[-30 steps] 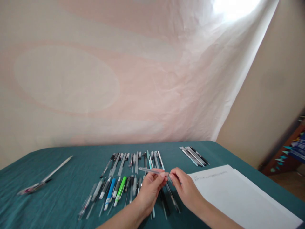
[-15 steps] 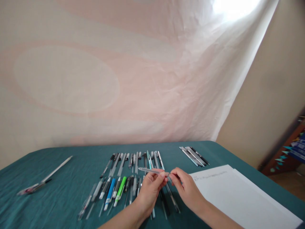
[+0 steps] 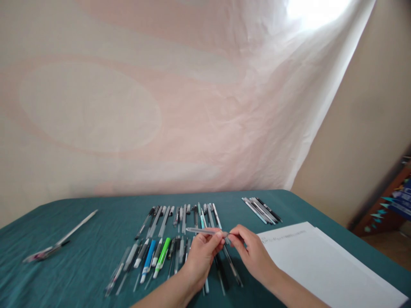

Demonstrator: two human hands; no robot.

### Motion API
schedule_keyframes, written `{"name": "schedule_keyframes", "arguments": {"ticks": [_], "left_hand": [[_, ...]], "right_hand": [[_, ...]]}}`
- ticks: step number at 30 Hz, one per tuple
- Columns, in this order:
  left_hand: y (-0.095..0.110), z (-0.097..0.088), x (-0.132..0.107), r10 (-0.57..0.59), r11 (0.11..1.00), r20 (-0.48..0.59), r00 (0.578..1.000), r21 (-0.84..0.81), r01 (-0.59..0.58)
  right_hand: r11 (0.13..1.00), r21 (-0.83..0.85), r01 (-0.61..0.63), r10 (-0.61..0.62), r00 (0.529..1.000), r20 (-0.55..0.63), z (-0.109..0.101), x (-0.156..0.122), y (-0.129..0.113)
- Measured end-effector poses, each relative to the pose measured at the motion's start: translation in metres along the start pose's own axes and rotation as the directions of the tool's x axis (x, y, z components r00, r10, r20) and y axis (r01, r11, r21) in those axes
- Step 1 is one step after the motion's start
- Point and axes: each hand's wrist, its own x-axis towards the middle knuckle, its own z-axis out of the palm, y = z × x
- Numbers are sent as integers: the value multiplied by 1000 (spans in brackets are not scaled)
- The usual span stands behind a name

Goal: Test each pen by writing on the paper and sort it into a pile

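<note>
A slim translucent pen (image 3: 201,231) is held level above the rows of pens, its far end pointing left. My left hand (image 3: 205,252) is closed around its middle, thumb on top. The fingertips of my right hand (image 3: 248,246) pinch the pen's right end; whether that is a cap or the tip is too small to tell. Beneath and around my hands lie the near row of pens, among them a green pen (image 3: 162,257) and a blue pen (image 3: 148,261). Part of this row is hidden by my left hand and forearm.
Behind it runs a far row of grey and clear pens (image 3: 165,221). A small bundle of pens (image 3: 261,210) lies at the back right. White paper sheets (image 3: 321,265) with handwriting are at right. Some pens (image 3: 75,229) lie apart at left on the green cloth (image 3: 86,278).
Almost nothing differs. The held pen is slightly more level, its left end a touch lower, and both hands keep their grip.
</note>
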Motion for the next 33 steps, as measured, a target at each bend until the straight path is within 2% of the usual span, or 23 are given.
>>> {"name": "schedule_keyframes", "arguments": {"ticks": [6,12,15,22,24,28,33], "left_hand": [[0,0,0,-5,1000,0,1000,24,5],[1,3,0,-32,998,0,999,62,32],[2,3,0,-25,998,6,1000,63,25],[2,2,-1,-15,992,-5,1000,122,15],[1,1,-1,-3,987,18,1000,163,1],[0,1,-2,16,979,59,998,201,-28],[-1,0,-1,46,981,17,999,189,-48]], "right_hand": [[999,-8,35,-35,999,14,-4,2,2],[988,10,151,-151,988,7,-3,3,5],[987,-6,161,-161,987,18,-3,3,6],[993,-98,63,-59,998,34,-5,1,4],[998,-66,15,-12,999,52,-4,0,3],[989,105,-108,95,988,119,-4,1,-1],[992,98,-79,71,994,79,-7,2,-4]]}}
